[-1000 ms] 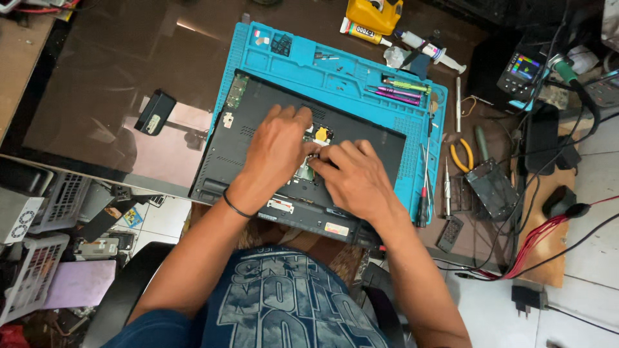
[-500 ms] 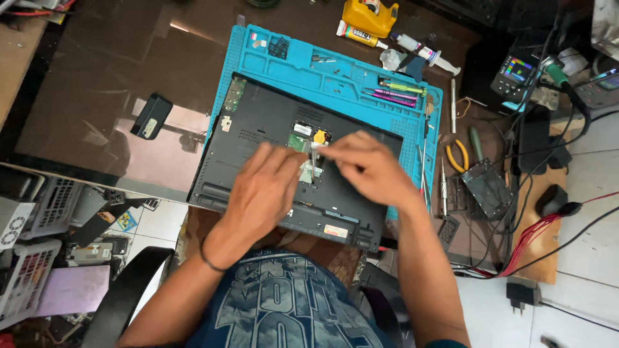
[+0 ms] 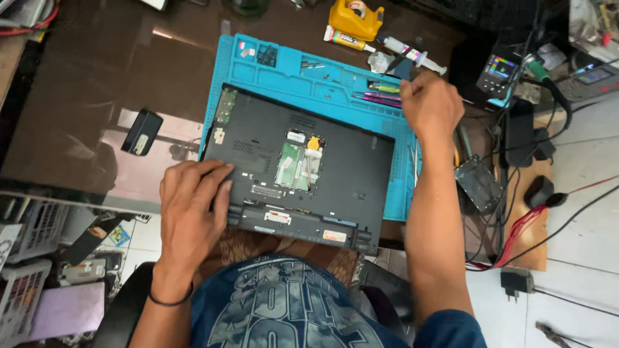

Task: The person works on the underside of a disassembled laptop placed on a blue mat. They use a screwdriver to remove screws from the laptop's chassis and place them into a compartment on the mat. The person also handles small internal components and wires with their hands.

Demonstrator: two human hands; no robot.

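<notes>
A black laptop (image 3: 348,167) lies upside down on a blue work mat (image 3: 284,71), with a small hatch open over green circuit boards (image 3: 298,164). My left hand (image 3: 190,206) rests flat on the laptop's near left corner, fingers spread, holding nothing. My right hand (image 3: 431,106) is stretched out to the mat's far right corner, above a row of thin tools (image 3: 380,96), with its fingers curled downward. What lies under its fingers is hidden.
A syringe (image 3: 412,55), a tube (image 3: 345,40) and a yellow tape holder (image 3: 356,18) lie beyond the mat. A small meter with a colour screen (image 3: 498,74), cables and a mouse (image 3: 538,190) crowd the right side. A black block (image 3: 142,132) sits on the glossy brown desk at left.
Both hands left the open hatch. My left hand slid down to the laptop's near left corner. My right hand swung out to the far right corner of the mat.
</notes>
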